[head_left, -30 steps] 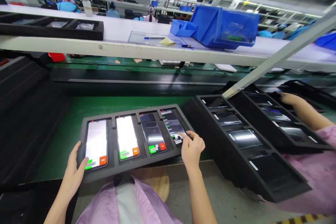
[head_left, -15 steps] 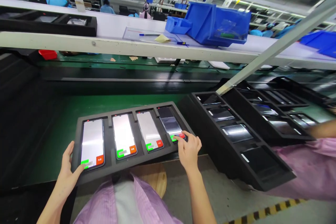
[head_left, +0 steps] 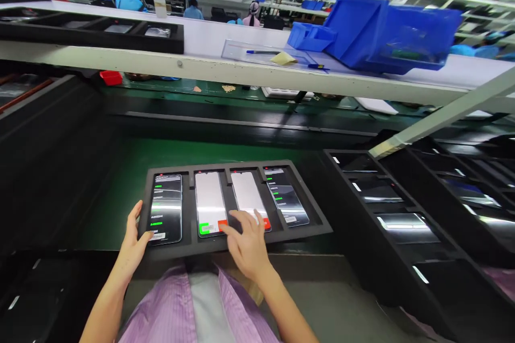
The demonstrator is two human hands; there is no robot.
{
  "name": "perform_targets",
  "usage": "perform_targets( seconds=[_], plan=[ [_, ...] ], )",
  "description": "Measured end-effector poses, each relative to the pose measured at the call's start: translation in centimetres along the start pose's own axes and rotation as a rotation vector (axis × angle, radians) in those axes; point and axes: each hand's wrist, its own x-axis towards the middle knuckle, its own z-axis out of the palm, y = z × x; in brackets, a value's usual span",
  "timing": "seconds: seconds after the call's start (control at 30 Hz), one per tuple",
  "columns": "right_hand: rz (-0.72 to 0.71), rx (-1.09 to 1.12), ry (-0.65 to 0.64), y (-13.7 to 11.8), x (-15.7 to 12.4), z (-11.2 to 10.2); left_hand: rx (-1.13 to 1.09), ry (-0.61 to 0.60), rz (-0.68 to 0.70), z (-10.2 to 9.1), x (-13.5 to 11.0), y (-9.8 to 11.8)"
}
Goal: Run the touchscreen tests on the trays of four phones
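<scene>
Across the tray (head_left: pixel 188 209), phones (head_left: pixel 209 198) lie screen-up for touch; the left hand (head_left: pixel 134 240) clasps its edge as brace, the right hand (head_left: pixel 248 245), loosely spread, holds nothing, perhaps tapping

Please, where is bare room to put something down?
Green worktop shows bare between the phone tray and dark strip; white shelf, between shelf tray and plastic sheet. Crowded: the phone tray, with right hand above and left hand at edge, and right-side trays.
</scene>
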Motion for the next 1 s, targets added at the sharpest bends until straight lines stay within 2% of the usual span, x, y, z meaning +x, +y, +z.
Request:
perform_targets(
  seconds=[0.1,0.17,0.27,0.4,0.5,0.57,0.63,0.7,0.77,0.87,0.93,1.0],
  plan=[
    [-0.098,0.071,-0.123,-1.9,1.0,1.0,-0.047,0.02,-0.068,0.2,0.2,-0.2],
    [-0.08,0.102,-0.178,-2.1,1.5,1.2,-0.054,0.035,-0.114,0.4,0.5,-0.4],
    [-0.017,0.125,-0.2,-1.0,2.0,1.1,-0.074,0.01,-0.157,0.3,1.2,-0.6],
    [0.049,0.137,-0.224,1.3,2.2,0.6,-0.094,-0.123,-0.149,-0.4,2.1,-0.1],
    [0.088,0.128,-0.274,1.9,2.4,0.6,-0.073,-0.216,-0.144,-0.8,2.6,0.4],
    [0.086,0.099,-0.323,1.8,2.6,0.8,-0.04,-0.232,-0.14,-0.8,3.1,0.6],
    [0.066,0.03,-0.346,1.7,2.9,1.2,0.007,-0.192,-0.142,-0.6,3.8,0.7],
    [0.086,-0.1,-0.269,1.7,3.1,1.7,0.065,-0.095,-0.137,-0.2,4.6,0.9],
    [0.151,-0.238,-0.124,2.2,3.3,1.9,0.128,0.036,-0.095,0.2,4.9,1.5],
    [0.251,-0.315,0.029,4.1,2.9,1.0,0.228,0.158,0.06,0.6,4.1,3.0],
    [0.318,-0.282,0.077,5.9,2.2,-0.4,0.288,0.129,0.185,1.0,2.8,4.4],
    [0.384,-0.226,0.119,8.1,1.2,-2.0,0.351,-0.009,0.302,2.0,1.2,6.0]
  ],
)
